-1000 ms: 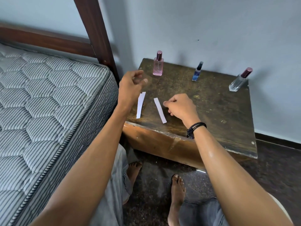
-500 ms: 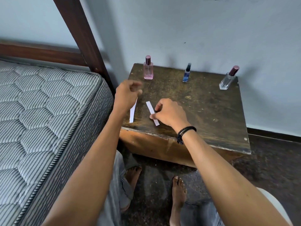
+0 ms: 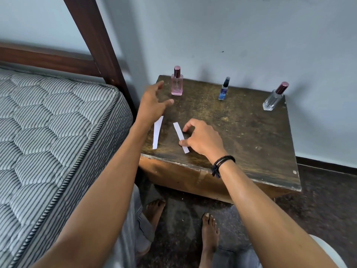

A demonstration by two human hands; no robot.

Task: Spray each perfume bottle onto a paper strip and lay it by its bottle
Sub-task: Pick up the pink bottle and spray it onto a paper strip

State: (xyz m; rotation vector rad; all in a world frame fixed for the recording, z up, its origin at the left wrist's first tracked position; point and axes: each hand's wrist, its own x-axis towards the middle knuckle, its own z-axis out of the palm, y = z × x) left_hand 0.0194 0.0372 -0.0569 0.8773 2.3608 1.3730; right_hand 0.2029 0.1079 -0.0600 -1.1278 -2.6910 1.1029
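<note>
Three perfume bottles stand along the back of a dark wooden bedside table (image 3: 241, 136): a pink bottle (image 3: 176, 84) at the left, a small blue bottle (image 3: 224, 90) in the middle, a clear bottle (image 3: 273, 98) with a maroon cap at the right. Two white paper strips lie near the front left: the left strip (image 3: 156, 132) and the right strip (image 3: 180, 136). My left hand (image 3: 152, 105) hovers open just left of the pink bottle, not touching it. My right hand (image 3: 202, 139) rests on the right strip, thumb and fingertips on it.
A striped mattress (image 3: 48, 142) and a dark wooden bedpost (image 3: 98, 39) stand close on the left. The grey wall runs right behind the bottles. My bare feet are on the dark floor (image 3: 328, 209) below the table's front edge.
My left hand has opened and moved forward toward the pink bottle. My right hand has shifted slightly on the right strip, which still lies flat.
</note>
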